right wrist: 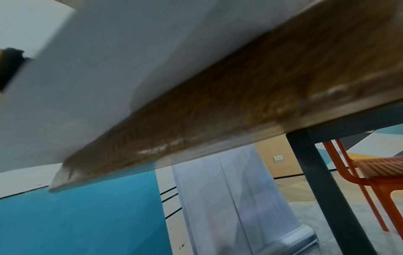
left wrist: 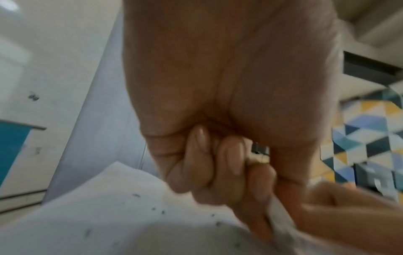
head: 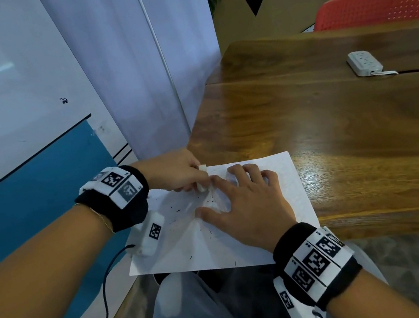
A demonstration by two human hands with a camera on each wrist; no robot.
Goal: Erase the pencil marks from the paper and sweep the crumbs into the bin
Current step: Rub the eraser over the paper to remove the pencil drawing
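While the left hand (head: 177, 171) pinches the eraser (head: 202, 178), the flat right hand (head: 249, 202) should press the paper (head: 275, 175) taut — short, light strokes avoid tearing.

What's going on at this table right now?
A person is erasing pencil marks. The left hand grips a white eraser against a sheet of paper on the wooden table, while the right hand rests spread on the sheet. Dark crumbs lie scattered over the paper, unswept. No bin is in view.
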